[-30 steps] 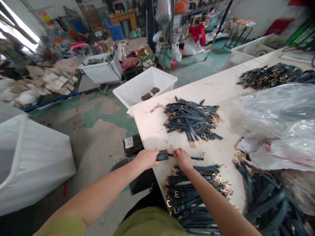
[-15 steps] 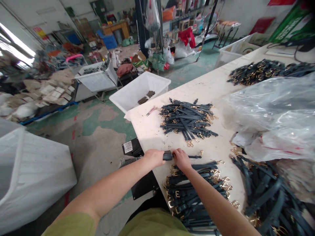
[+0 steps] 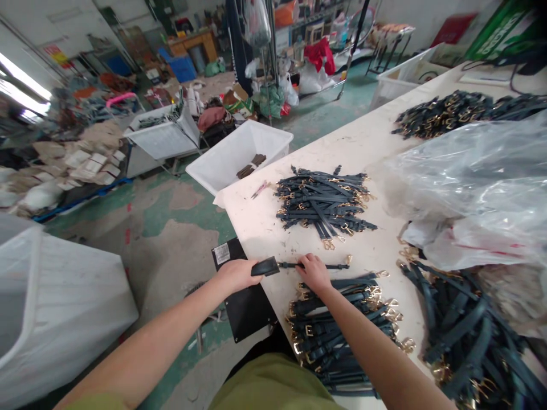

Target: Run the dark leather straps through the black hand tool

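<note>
My left hand (image 3: 234,275) is closed around a black tool with a blunt, flat-sided end (image 3: 265,266), held at the table's edge; its exact kind I cannot make out. Lying on the white table is a thin dark strap (image 3: 335,266) with gold-coloured metal fittings. The fingers of my right hand (image 3: 314,271) are closed on the middle of this strap, partly hiding it. The black tool sits just left of the strap's end. Below my right hand lies a neat row of dark straps (image 3: 337,324) with gold buckles and clasps. Beyond both hands is a looser strap pile (image 3: 322,199).
Small scissors or snips (image 3: 258,189) rest near the table corner. To the right are clear plastic sheeting (image 3: 470,176) and a large heap of straps (image 3: 465,330). A black metal plate (image 3: 248,307) juts out beside the table. White bins (image 3: 239,154) stand on the floor.
My left hand has drawn the black tool leftward, away from my right hand, exposing the strap's left part. My right hand stays on the strap. The view has shifted slightly.
</note>
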`<state>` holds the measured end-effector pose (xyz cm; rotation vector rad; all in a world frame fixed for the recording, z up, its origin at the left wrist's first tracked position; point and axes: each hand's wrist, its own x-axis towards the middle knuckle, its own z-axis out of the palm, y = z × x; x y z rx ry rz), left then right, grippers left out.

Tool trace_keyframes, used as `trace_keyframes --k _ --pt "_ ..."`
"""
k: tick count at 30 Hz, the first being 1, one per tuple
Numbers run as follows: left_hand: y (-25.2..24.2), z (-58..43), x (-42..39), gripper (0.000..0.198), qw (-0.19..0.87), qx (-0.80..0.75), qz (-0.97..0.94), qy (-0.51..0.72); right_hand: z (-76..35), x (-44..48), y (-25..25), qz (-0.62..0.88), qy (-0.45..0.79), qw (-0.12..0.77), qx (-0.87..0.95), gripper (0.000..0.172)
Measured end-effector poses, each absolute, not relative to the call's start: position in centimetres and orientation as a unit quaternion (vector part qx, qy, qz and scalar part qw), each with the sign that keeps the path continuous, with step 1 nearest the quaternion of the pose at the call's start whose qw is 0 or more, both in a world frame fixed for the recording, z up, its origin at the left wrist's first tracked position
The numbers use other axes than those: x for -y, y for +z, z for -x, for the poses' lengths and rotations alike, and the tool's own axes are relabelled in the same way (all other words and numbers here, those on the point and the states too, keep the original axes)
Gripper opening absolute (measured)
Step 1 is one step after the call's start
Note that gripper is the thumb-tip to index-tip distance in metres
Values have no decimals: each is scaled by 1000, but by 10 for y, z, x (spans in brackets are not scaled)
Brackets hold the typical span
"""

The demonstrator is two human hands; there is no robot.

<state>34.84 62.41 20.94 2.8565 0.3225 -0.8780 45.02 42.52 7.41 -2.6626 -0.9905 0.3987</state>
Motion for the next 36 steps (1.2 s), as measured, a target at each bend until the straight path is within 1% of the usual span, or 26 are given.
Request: trace_keyframes --k 4,12,15,18,22,26,28,31,36 --pt "205 -336 -620 44 66 -105 -947 -296 -450 -426 71 918 135 133 348 22" --pt "190 -339 -618 46 98 -96 -951 -276 -450 -430 70 920 132 111 351 22" --pt "188 -340 -617 43 112 -105 -952 -265 -450 -430 69 921 127 107 353 22" --pt "192 -341 -618 41 125 -111 -949 -268 -452 -431 72 919 129 98 359 21" --pt "206 -329 -630 45 128 -149 -944 -264 -451 -434 80 906 137 62 396 19" --pt "217 -303 -637 43 118 -163 -933 -299 -439 -431 82 882 145 33 447 14" --pt "218 -294 -635 41 117 -150 -932 -310 -432 -427 80 880 165 45 444 15" --pt "213 -293 -627 42 118 -131 -935 -307 -426 -420 75 883 176 93 425 19" --pt "202 -326 -603 41 102 -100 -946 -291 -428 -416 68 893 176 137 390 23"
